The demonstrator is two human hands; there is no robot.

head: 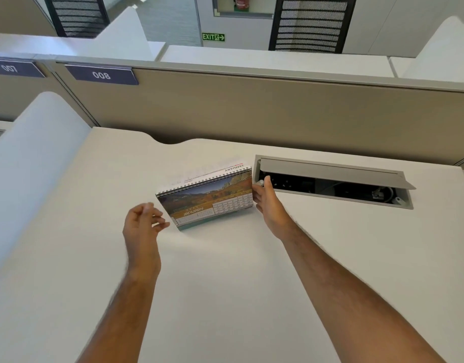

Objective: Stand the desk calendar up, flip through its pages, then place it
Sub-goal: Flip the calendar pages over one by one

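So, calendar [207, 199]: upright on bench [225, 284], January showing
right hand [268, 205]: gripping its right edge
left hand [141, 226]: loosely curled, empty, just beside it

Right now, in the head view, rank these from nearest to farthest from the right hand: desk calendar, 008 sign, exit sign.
1. Desk calendar: touching the right hand, on its left.
2. 008 sign: on the partition, far left.
3. Exit sign: on the back wall.

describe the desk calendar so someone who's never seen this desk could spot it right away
On the white desk, look just left of the open cable hatch. The desk calendar stands there, its right end held by the right hand. It alone is spiral-bound, showing a landscape photo and JANUARY.
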